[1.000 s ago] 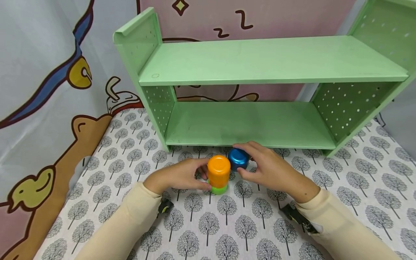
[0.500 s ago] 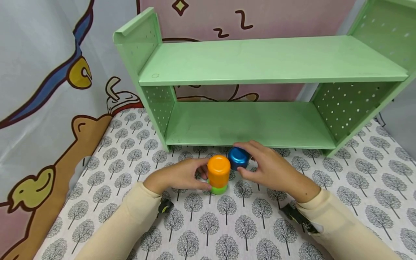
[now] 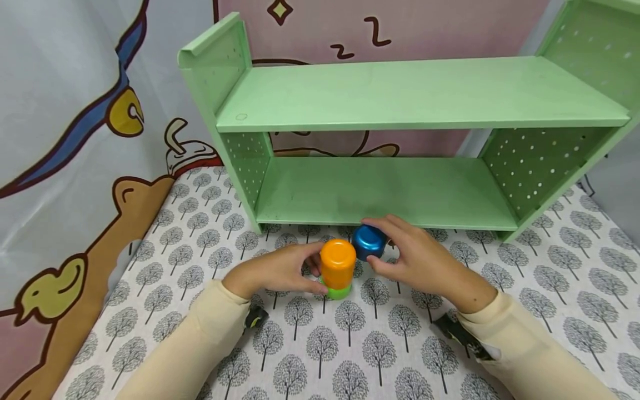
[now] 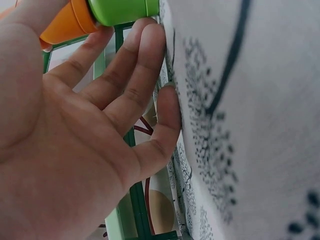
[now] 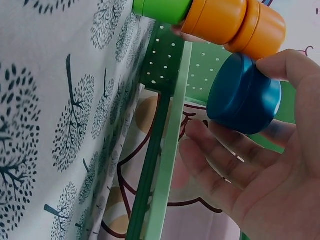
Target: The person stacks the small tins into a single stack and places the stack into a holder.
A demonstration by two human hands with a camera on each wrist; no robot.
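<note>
Orange cups [image 3: 338, 260] stand stacked on a green cup [image 3: 338, 292] on the cloth; the right wrist view shows two orange pieces, one on the other. My left hand [image 3: 280, 270] holds the stack from the left, thumb at the orange-green seam in front and fingers behind, partly hidden. In the left wrist view the fingertips [image 4: 150, 37] meet the green cup [image 4: 122, 10]. Just right of the stack, my right hand [image 3: 412, 253] grips a shiny blue cup [image 3: 369, 243] between thumb and fingers. This blue cup [image 5: 244, 95] is raised off the cloth beside the upper orange piece.
A light green two-tier shelf [image 3: 420, 94] with perforated side panels stands right behind the cups, its lower front edge close to the right hand. A tree-print cloth [image 3: 320, 361] covers the table. Cartoon-printed curtains [image 3: 65, 139] hang to the left and behind.
The head view has shifted very slightly. The blue cup is slightly higher and tilted a touch more in the right hand; the left hand and the stack stay in place.
</note>
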